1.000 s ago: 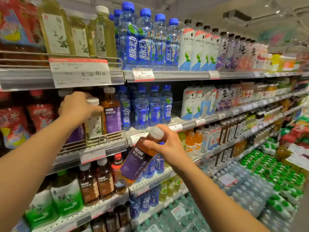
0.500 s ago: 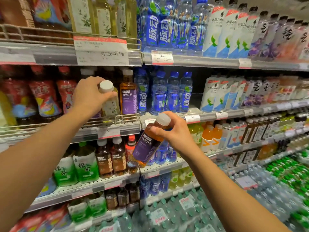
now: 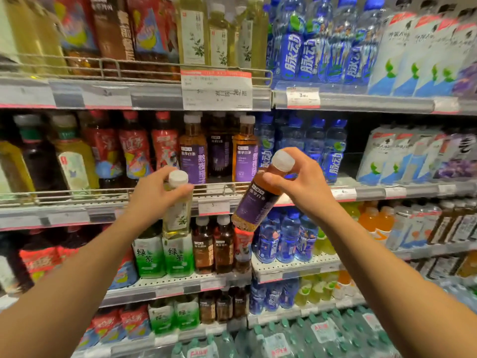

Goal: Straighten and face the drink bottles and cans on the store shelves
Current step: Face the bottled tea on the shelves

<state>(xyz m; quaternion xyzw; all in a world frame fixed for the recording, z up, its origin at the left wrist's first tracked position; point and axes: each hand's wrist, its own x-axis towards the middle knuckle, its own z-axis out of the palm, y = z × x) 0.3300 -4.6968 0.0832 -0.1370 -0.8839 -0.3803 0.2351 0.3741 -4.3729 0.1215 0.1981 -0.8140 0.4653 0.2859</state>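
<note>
Both hands are raised in front of the store shelves, each gripping a bottle clear of any shelf. The left hand (image 3: pixel 152 193) curls its fingers around the neck of a pale green tea bottle (image 3: pixel 177 210) with a white cap, holding it upright in the air just in front of the front edge of the second shelf (image 3: pixel 64 215); the bottle's base hangs down over the green tea cartons (image 3: pixel 165 257) on the shelf below. The right hand (image 3: pixel 299 187) grips the shoulder of a purple-label tea bottle (image 3: pixel 254 200), thumb across the front and fingers wrapped behind, just under its white cap. This bottle is tilted, cap up and to the right, base down and to the left, also in front of the same shelf edge and near the seam where two shelf sections meet.

On the second shelf behind the wire rail, two matching amber bottles with purple labels (image 3: pixel 193 153) stand upright and face forward, with a darker gap between them where bottles sit further back. Left of them stand red-label bottles (image 3: pixel 134 151); right of them a row of blue sports drink bottles (image 3: pixel 333 153). The top shelf carries pale tea bottles above a large white price tag (image 3: pixel 216 90) clipped on its front edge. The picture is slightly blurred, so small print cannot be read.
</note>
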